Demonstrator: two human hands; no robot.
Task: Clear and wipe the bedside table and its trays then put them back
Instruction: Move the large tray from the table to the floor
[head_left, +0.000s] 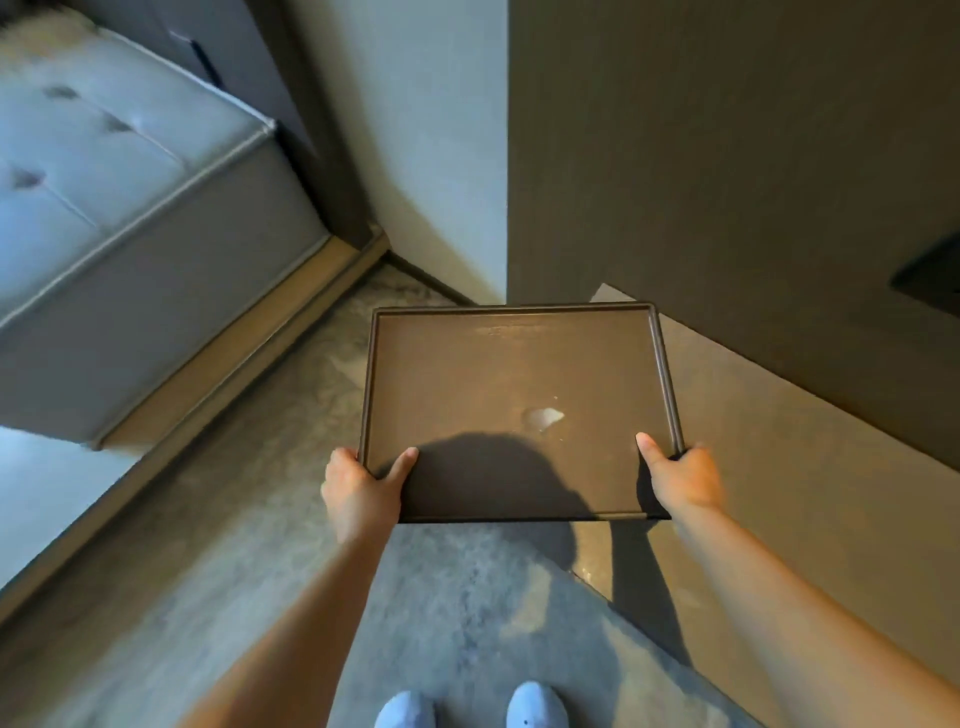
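A dark brown rectangular tray (467, 364) with a low raised rim is held level in front of me, partly over the carpet and partly over the beige bedside table top (779, 493). My left hand (358, 493) grips its near left corner, thumb on the inside. My right hand (680, 478) grips the near right corner the same way. The tray holds nothing, but a small pale wet-looking smear (543, 417) shows on its floor right of centre. My shadow falls across the tray's near half.
A grey tufted bed (104, 171) with a wooden base stands at the left. Grey carpet (249, 545) lies below, my two feet in light socks (467, 709) at the bottom edge. A white wall corner and a dark panel (727, 156) rise behind the table.
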